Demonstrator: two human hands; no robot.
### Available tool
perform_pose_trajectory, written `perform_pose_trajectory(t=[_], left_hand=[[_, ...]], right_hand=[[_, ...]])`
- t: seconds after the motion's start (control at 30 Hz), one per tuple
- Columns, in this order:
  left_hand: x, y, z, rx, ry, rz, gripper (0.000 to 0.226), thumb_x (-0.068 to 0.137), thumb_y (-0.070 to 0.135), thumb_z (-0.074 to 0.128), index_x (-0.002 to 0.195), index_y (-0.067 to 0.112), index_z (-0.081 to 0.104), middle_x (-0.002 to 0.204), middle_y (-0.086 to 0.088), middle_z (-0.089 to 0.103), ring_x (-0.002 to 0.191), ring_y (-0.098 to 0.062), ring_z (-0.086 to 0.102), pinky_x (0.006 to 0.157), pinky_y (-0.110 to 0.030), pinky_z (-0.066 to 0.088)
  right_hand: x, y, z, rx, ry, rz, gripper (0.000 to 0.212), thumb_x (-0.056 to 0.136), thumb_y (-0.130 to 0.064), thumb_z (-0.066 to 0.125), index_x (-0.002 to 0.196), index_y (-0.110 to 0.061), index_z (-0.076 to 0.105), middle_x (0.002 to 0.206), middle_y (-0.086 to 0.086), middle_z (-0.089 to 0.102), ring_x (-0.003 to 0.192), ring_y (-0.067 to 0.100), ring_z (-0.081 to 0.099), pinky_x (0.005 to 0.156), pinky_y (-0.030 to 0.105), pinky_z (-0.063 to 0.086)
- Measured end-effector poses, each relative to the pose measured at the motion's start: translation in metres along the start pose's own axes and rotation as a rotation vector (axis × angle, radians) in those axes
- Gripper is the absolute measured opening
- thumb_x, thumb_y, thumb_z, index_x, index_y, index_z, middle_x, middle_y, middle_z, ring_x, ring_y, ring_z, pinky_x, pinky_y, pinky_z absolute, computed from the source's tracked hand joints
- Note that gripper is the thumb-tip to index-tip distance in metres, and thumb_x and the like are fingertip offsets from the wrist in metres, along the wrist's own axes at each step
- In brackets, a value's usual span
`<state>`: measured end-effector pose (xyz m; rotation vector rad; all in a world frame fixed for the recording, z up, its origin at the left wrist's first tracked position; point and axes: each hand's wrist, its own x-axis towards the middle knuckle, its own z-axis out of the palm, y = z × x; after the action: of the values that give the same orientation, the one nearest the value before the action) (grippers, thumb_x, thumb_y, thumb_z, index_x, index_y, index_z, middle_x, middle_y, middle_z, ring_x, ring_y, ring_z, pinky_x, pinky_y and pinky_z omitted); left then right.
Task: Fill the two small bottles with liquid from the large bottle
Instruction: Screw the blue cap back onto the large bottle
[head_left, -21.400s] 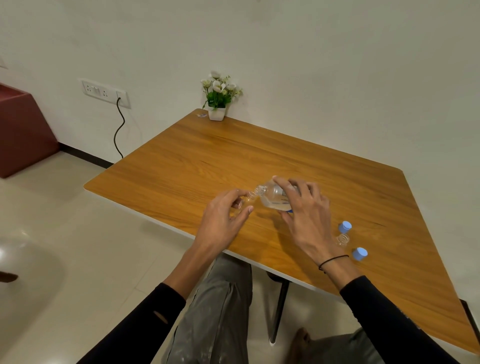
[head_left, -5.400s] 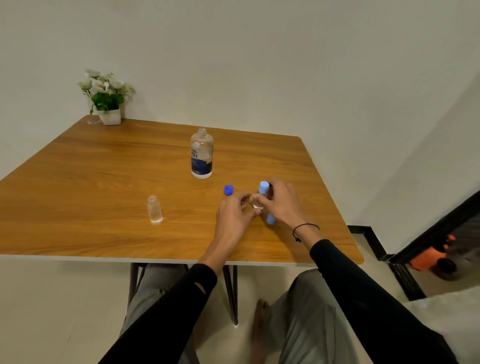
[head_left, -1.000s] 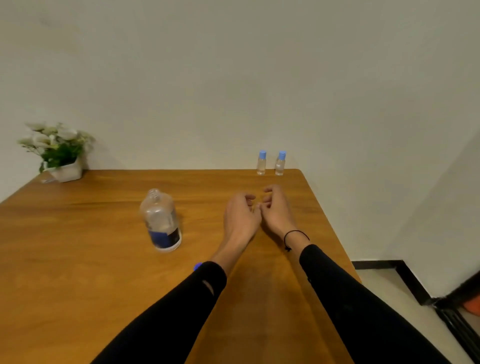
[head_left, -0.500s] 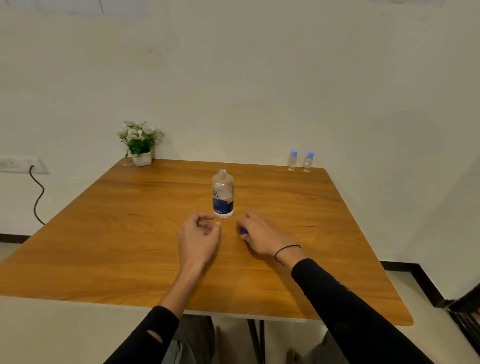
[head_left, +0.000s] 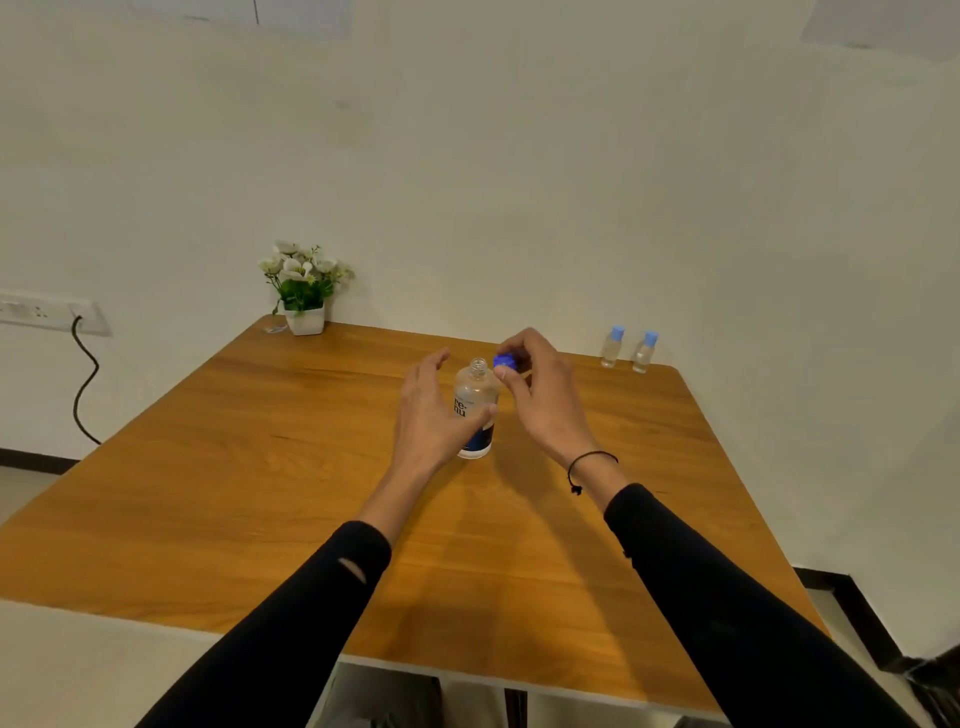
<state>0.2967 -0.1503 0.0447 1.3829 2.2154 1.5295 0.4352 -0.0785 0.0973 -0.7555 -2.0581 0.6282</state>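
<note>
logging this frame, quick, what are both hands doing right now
Left hand: open, fingers spread around the large bottle, thumb touching it.
Right hand: pinching the blue cap.

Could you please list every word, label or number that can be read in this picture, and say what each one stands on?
"re-nu": dark letters on the large bottle, partly covered by the left hand.
Dark blue band lower on that label: any print is too small to read.
Two small bottles: no readable text.
Dark blue cap in the right hand: no text visible.

Wooden table (head_left: 260, 467), pale wall (head_left: 519, 182), wall socket (head_left: 47, 314)
</note>
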Motion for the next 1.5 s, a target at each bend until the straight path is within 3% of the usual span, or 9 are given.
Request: perform_pose_trajectory(t=[0.2,0.37,0.47,0.6,0.8,1.03,1.17,1.33,1.5], left_hand=[[0.022,-0.007,0.016,0.033,-0.085,-0.047,0.108,0.073,0.053,0.091,0.160,0.019,0.037,0.156,-0.003,0.052,0.142,-0.023,0.050,0.107,-0.042,0.052],[0.023,-0.013,0.027,-0.018,-0.074,-0.041,0.072,0.077,0.046,0.089,0.136,0.019,0.058,0.117,0.003,0.071,0.100,-0.017,0.069,0.070,-0.022,0.052],[0.021,-0.012,0.028,-0.029,-0.060,-0.042,0.066,0.078,0.045,0.089,0.132,0.020,0.060,0.111,0.007,0.068,0.095,-0.014,0.067,0.064,-0.018,0.047],[0.021,-0.013,0.028,-0.006,-0.051,-0.031,0.061,0.079,0.045,0.088,0.129,0.022,0.062,0.110,0.010,0.065,0.097,-0.013,0.063,0.063,-0.016,0.042],[0.022,-0.015,0.028,0.000,-0.053,-0.023,0.061,0.080,0.048,0.086,0.128,0.021,0.061,0.108,0.008,0.067,0.094,-0.014,0.065,0.064,-0.019,0.044],[0.018,-0.016,0.030,-0.002,-0.026,-0.011,0.066,0.079,0.049,0.087,0.133,0.023,0.059,0.107,0.014,0.061,0.094,-0.009,0.061,0.067,-0.018,0.047],[0.017,-0.018,0.030,0.023,-0.017,-0.002,0.058,0.078,0.055,0.083,0.127,0.031,0.061,0.107,0.015,0.065,0.096,-0.010,0.064,0.066,-0.021,0.046],[0.015,-0.017,0.031,0.011,0.005,-0.009,0.062,0.079,0.052,0.085,0.129,0.026,0.059,0.109,0.012,0.065,0.095,-0.010,0.063,0.071,-0.026,0.052],[0.013,-0.017,0.032,0.019,0.007,0.008,0.049,0.079,0.054,0.084,0.118,0.042,0.057,0.114,0.013,0.068,0.100,-0.012,0.067,0.070,-0.027,0.053]], right_hand=[[0.044,-0.004,0.010,-0.162,-0.177,-0.005,0.020,0.095,-0.001,0.068,0.101,-0.018,0.059,0.098,0.001,0.068,0.091,0.022,0.067,0.084,0.042,0.061],[0.060,-0.008,0.010,-0.454,-0.467,-0.097,0.031,0.099,0.002,0.058,0.123,-0.017,0.068,0.116,0.005,0.064,0.103,0.024,0.061,0.088,0.032,0.053],[0.070,-0.011,0.009,-0.590,-0.508,-0.121,0.008,0.100,-0.015,0.067,0.108,-0.016,0.069,0.109,0.006,0.065,0.094,0.026,0.063,0.075,0.027,0.045],[0.079,-0.014,0.010,-0.841,-0.497,-0.106,0.040,0.098,-0.055,0.063,0.095,-0.017,0.053,0.095,0.007,0.052,0.078,0.024,0.054,0.067,0.032,0.042],[0.081,-0.020,0.000,-0.571,-0.638,-0.111,0.070,0.089,-0.027,0.083,0.146,-0.026,0.043,0.120,0.002,0.058,0.102,0.023,0.057,0.092,0.040,0.052],[0.074,-0.007,0.008,-0.681,-0.566,-0.152,0.007,0.101,-0.019,0.066,0.107,-0.020,0.063,0.110,0.008,0.064,0.090,0.025,0.060,0.070,0.025,0.040],[0.079,-0.009,0.010,-0.838,-0.483,-0.143,0.037,0.100,-0.054,0.062,0.095,-0.019,0.051,0.088,0.002,0.048,0.074,0.022,0.051,0.063,0.029,0.036],[0.080,-0.018,0.004,-0.657,-0.664,-0.169,0.019,0.099,-0.011,0.068,0.112,-0.021,0.057,0.108,0.007,0.062,0.085,0.022,0.060,0.068,0.027,0.048],[0.076,-0.028,0.005,-1.035,-0.543,-0.231,0.042,0.104,-0.059,0.049,0.099,-0.017,0.047,0.095,0.005,0.047,0.079,0.026,0.049,0.066,0.034,0.038]])
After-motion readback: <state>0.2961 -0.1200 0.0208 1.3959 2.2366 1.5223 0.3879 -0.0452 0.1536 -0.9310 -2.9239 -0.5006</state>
